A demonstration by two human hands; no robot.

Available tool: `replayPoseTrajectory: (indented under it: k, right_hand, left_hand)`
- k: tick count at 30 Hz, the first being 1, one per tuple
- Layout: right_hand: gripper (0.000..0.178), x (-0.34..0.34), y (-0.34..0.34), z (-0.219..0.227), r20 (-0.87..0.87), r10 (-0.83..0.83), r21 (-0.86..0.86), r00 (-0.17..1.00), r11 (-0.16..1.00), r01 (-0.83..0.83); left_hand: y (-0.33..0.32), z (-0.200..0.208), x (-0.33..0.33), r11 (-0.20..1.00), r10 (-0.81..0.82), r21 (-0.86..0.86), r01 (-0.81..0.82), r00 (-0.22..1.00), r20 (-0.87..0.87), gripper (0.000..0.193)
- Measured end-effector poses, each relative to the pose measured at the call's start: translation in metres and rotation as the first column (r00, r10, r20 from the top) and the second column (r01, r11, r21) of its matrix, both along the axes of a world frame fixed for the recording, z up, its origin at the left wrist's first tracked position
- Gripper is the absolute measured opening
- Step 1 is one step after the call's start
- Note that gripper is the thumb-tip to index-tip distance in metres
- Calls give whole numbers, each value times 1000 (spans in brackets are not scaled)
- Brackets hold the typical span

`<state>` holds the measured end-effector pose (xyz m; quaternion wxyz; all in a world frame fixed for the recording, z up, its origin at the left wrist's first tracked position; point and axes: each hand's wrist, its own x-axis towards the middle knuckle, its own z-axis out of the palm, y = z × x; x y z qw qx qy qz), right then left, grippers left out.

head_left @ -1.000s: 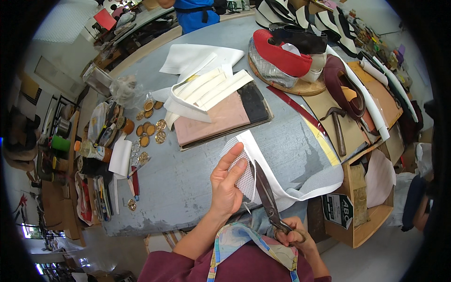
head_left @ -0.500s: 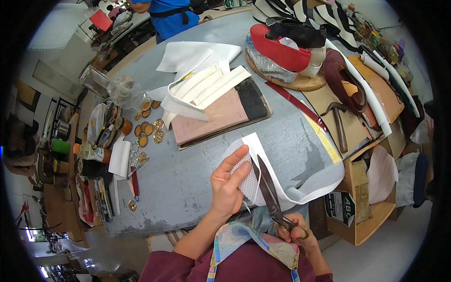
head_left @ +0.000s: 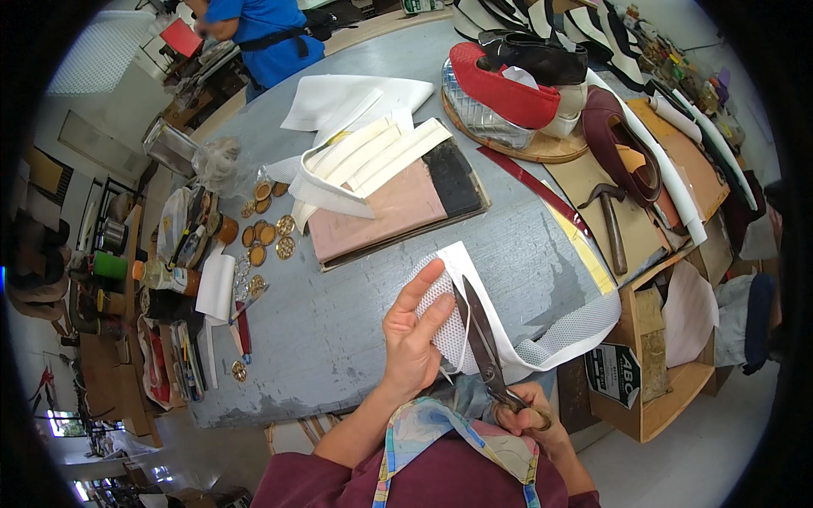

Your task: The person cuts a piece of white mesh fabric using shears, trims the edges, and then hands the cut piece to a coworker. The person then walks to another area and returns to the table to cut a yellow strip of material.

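Observation:
My left hand (head_left: pixel 413 343) grips a white mesh strip (head_left: pixel 584 323) by its edge, thumb and forefinger pointing up along it. A smooth white band borders the mesh, which curves away to the right over the table's near edge. Dark metal scissors (head_left: pixel 483 339) are in my right hand (head_left: pixel 530 415), fingers around the handles close to my apron (head_left: pixel 432 423). Their blades point up and away, lying along the inner side of the white band. A thin sliver of white hangs loose beside the blades, below my left thumb. Whether the blades are parted is hard to see.
Beyond my hands lies a pink-and-black book (head_left: pixel 377 216) bearing cream strips (head_left: pixel 385 157). Gold round ornaments (head_left: pixel 285 247) and jars are on the left. A hammer (head_left: pixel 611 229), a maroon shoe (head_left: pixel 622 140) and a red shoe (head_left: pixel 500 80) are on the right. A person in blue (head_left: pixel 275 42) stands at the far side.
The person in blue has shifted to the left. My left hand has moved very slightly right and down; the scissors and mesh strip are almost where they were.

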<state>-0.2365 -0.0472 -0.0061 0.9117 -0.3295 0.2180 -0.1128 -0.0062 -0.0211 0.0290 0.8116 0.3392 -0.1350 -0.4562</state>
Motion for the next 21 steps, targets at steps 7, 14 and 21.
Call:
replayPoseTrajectory:
  k: [7,14,21]
  right_hand:
    - [49,-3,2,-4,-111,38,-52,993,998,-44]
    - [60,2,1,-1,-77,3,-101,997,995,-11]
    - [68,8,-1,1,-78,22,-124,997,992,-31]
  left_hand:
    - [-3,-2,-3,998,56,15,-57,998,36,47]
    - [-3,0,-2,998,48,45,-46,998,-45,45]
    - [-4,7,-7,998,63,-1,-63,996,-63,52]
